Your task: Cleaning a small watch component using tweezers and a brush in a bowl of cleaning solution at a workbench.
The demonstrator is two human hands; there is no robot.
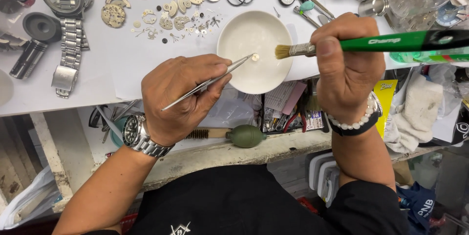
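My left hand grips metal tweezers whose tips hold a tiny round part inside a white bowl. My right hand holds a green-handled paintbrush level over the bowl. Its pale bristles sit just right of the tiny part, close to it. A steel wristwatch is on my left wrist and a bead bracelet on my right.
Several small watch parts, gears and plates lie on white paper behind the bowl. A steel watch bracelet lies at left. A green rubber blower and a wire brush rest on the lower shelf. Tools and containers crowd the back right.
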